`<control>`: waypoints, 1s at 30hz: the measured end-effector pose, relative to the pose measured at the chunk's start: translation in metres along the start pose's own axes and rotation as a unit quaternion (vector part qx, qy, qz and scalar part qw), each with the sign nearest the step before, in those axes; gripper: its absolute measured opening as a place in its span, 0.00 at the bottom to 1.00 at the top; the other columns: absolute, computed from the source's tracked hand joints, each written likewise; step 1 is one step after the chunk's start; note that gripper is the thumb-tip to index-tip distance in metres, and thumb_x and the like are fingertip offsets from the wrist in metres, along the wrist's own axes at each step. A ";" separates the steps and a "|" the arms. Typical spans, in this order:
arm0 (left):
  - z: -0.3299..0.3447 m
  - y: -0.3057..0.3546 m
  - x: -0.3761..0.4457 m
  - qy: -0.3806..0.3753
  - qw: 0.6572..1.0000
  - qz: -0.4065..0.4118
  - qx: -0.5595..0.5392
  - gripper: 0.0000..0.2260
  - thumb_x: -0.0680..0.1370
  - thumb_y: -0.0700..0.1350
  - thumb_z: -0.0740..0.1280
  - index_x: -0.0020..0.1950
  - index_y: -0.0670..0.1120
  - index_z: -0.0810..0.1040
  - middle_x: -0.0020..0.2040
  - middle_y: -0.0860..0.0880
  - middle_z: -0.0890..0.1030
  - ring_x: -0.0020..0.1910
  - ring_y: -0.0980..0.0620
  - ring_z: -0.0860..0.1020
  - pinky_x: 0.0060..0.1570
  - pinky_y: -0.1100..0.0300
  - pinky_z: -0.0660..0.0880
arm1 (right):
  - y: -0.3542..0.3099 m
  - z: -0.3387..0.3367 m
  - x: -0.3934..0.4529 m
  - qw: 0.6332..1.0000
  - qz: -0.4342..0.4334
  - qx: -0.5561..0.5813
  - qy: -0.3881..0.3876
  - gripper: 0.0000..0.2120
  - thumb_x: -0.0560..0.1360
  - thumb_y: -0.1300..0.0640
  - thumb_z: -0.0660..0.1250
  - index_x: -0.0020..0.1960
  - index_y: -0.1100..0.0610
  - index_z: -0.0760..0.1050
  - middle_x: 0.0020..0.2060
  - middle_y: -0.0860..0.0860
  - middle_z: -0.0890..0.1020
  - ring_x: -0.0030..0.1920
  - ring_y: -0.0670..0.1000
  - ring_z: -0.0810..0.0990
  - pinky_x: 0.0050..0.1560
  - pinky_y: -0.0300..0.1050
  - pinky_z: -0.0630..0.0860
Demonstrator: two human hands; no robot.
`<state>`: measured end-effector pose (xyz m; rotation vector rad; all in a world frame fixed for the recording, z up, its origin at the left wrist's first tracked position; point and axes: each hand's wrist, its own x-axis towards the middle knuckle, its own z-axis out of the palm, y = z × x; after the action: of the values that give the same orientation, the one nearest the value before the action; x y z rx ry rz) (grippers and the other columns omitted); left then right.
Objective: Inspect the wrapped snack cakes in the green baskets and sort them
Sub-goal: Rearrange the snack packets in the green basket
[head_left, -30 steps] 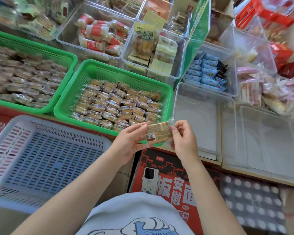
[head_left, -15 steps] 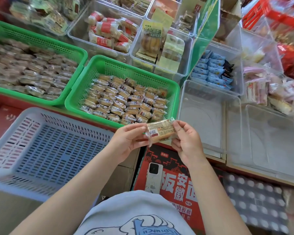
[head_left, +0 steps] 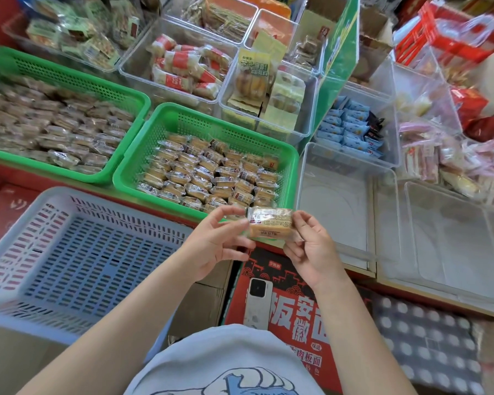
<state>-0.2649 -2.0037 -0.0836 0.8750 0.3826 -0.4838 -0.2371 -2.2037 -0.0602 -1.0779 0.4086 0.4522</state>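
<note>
I see the left hand (head_left: 217, 243) and the right hand (head_left: 311, 249) pinching one wrapped snack cake (head_left: 270, 223) by its two short ends, held level just over the near rim of the right green basket (head_left: 293, 178). That basket is packed with wrapped cakes; the left green basket (head_left: 120, 92) beside it likewise, rims nearly touching. Below left, a blue-grey slotted basket (head_left: 77, 260) shows bare floor. To the right, clear plastic bins (head_left: 345, 212) stand open. A white phone (head_left: 257, 303) lies on a red printed carton (head_left: 303, 309) beneath the wrists.
</note>
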 end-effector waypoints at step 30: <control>-0.001 0.011 0.053 0.068 0.864 0.154 0.474 0.05 0.76 0.43 0.75 0.42 0.48 0.81 0.35 0.51 0.84 0.36 0.52 0.83 0.41 0.54 0.82 | -0.016 -0.019 0.035 0.987 0.142 -0.068 -0.043 0.28 0.74 0.46 0.69 0.67 0.63 0.72 0.51 0.62 0.78 0.35 0.53 0.80 0.32 0.43 0.81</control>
<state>-0.2149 -2.0099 -0.1043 1.9066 0.1006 -0.2929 -0.2013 -2.2218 -0.0747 -1.1330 0.4624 0.7861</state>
